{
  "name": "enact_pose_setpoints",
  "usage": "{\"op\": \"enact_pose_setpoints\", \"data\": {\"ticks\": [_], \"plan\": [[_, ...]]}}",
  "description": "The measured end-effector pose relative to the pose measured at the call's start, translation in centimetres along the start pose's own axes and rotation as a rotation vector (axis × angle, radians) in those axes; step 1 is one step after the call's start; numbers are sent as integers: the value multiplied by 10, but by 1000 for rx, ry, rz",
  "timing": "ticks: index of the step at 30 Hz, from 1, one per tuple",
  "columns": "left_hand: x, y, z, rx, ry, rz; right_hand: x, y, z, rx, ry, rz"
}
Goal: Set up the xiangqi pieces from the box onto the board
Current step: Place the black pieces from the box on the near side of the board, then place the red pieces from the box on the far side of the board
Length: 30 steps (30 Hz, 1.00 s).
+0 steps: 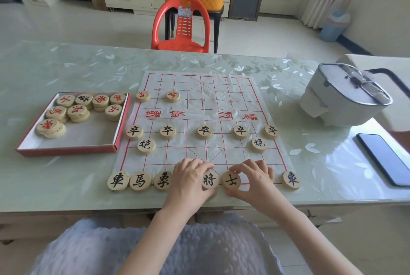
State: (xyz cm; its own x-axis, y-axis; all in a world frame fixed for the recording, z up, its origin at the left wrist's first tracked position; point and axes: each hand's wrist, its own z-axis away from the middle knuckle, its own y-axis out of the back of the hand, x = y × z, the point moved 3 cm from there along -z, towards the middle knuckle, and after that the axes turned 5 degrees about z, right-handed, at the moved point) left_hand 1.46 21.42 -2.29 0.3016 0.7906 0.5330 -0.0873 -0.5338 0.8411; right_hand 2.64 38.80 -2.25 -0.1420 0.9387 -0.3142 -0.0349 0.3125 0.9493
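A paper xiangqi board (pixel 200 106) with red lines lies on the table. Black-lettered wooden pieces stand on its near half: a row of soldiers, two cannons, and a back row along the near edge. My left hand (pixel 190 180) grips the black general piece (pixel 209 179) between thumb and fingers. My right hand (pixel 254 180) pinches the black advisor piece (pixel 231 180) beside it. Both hands hide other back-row pieces. Two red soldiers (pixel 143 96) sit on the far left. The red-rimmed box (pixel 119 129) to the left holds several red-lettered pieces in stacks.
A white lidded pot (pixel 341 95) with a dark handle stands at the right of the table. A dark phone (pixel 385 158) lies near the right edge. A red plastic chair (pixel 180 28) and an orange chair stand beyond the far edge.
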Motion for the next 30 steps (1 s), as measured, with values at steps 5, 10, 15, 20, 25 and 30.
{"op": "enact_pose_setpoints", "data": {"ticks": [5, 10, 15, 20, 25, 30], "plan": [[-1, -1, 1, 17, -8, 11, -2, -1, 0, 3, -12, 3], [-2, 0, 2, 0, -12, 28, -3, 1, 1, -18, -22, -4], [-7, 19, 4, 29, -8, 132, -12, 10, -6, -16, -24, -68], [-44, 62, -1, 231, 94, 244, -45, 13, -29, -43, -7, -258], [-96, 97, 2, 412, 217, 283, -97, 5, -68, -41, 52, -339], [-144, 124, -4, 502, 304, 294, -151, -2, -111, -25, 115, -323]]}}
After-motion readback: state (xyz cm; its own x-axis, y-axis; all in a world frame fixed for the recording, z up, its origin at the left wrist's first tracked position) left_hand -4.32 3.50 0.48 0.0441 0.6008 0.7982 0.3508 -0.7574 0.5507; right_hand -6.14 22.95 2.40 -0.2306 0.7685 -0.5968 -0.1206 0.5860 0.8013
